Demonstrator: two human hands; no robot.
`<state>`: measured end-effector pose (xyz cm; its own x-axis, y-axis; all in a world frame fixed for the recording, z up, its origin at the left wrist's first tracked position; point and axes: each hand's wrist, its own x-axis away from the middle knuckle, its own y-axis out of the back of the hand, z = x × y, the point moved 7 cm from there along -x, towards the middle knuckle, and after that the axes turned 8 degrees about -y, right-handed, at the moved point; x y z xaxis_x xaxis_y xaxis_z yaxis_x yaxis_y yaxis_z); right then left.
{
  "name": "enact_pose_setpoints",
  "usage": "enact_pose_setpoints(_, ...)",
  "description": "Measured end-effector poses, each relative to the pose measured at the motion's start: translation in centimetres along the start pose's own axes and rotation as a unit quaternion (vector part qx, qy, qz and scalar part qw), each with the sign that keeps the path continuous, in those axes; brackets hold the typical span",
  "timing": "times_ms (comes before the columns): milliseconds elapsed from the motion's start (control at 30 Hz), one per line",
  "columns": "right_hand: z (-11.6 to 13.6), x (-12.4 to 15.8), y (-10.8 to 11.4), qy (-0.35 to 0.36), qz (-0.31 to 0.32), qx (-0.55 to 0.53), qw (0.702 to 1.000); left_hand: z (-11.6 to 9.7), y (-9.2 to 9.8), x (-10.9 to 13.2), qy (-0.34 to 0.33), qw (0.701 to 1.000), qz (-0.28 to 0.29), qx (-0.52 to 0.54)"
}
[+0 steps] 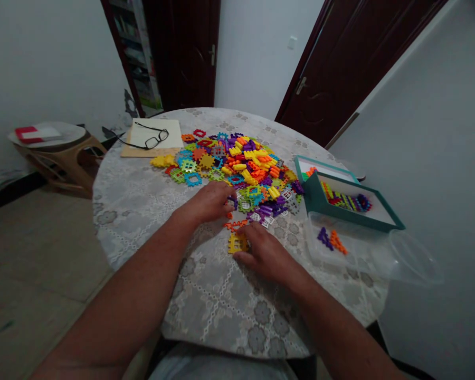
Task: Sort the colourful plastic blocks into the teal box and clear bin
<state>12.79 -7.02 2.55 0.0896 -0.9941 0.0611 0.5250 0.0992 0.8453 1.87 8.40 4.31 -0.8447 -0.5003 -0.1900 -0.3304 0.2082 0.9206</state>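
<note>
My right hand [266, 249] grips a yellow square toothed building piece [236, 244] with a window grid, thumb at its near edge and fingers at the far edge. Just beyond it lies an orange toothed piece [234, 226], flat on the cloth. At the near edge of the pile, my left hand [211, 201] has its fingers and thumb closed around a small purple building piece [233, 202], mostly hidden by the fingers. The heap of plastic building pieces [253, 163] spreads beyond both hands, in many colours: toothed squares, window frames and short ribbed rods.
A round table with a patterned cloth [206, 311] carries everything. Glasses [152, 141] rest on a paper-topped board [174, 132] at the back left. To the right stand a green-edged box [340, 211] with joined pieces and a clear plastic tray [356, 256] holding purple and orange pieces.
</note>
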Motion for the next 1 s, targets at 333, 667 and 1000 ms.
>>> enact_pose_setpoints(333, -2.4, 0.0, 1.7, 0.066, 0.019, -0.035, 0.997, -3.0, -1.9, 0.4, -0.032, 0.988, 0.128, 0.078)
enact_pose_setpoints(667, -4.2, 0.1, 3.4, 0.044, -0.003, -0.020, 0.999, -4.3, -2.5, 0.4, -0.050, 0.986, 0.151, 0.055)
enact_pose_setpoints(1000, -6.2, -1.4, 2.5, -0.023, -0.083, -0.005, 0.996, -3.9, -1.2, 0.3, -0.037, 0.987, 0.133, 0.079)
